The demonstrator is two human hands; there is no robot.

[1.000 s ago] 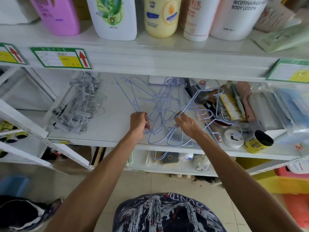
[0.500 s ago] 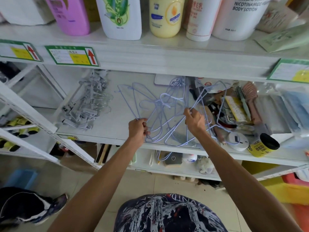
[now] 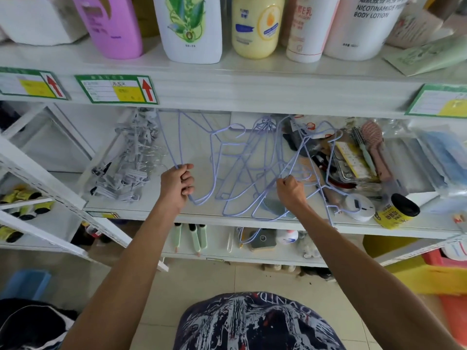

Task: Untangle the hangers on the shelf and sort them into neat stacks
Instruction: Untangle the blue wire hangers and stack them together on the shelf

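A tangle of thin lilac wire hangers lies across the middle of the white shelf. My left hand is closed on the wire of one lilac hanger, drawn out to the left of the tangle, its far end under the upper shelf's edge. My right hand is fisted on wires at the tangle's right side. More lilac hangers lean over the clutter on the right.
A heap of grey clip hangers lies left on the shelf. Brushes, packets, a white round device and a yellow jar crowd the right. Bottles stand on the shelf above. Small goods fill the lower shelf.
My left hand has pulled its hanger leftward, away from the tangle. My right hand keeps hold of the tangle's right side. The two hands are now farther apart.
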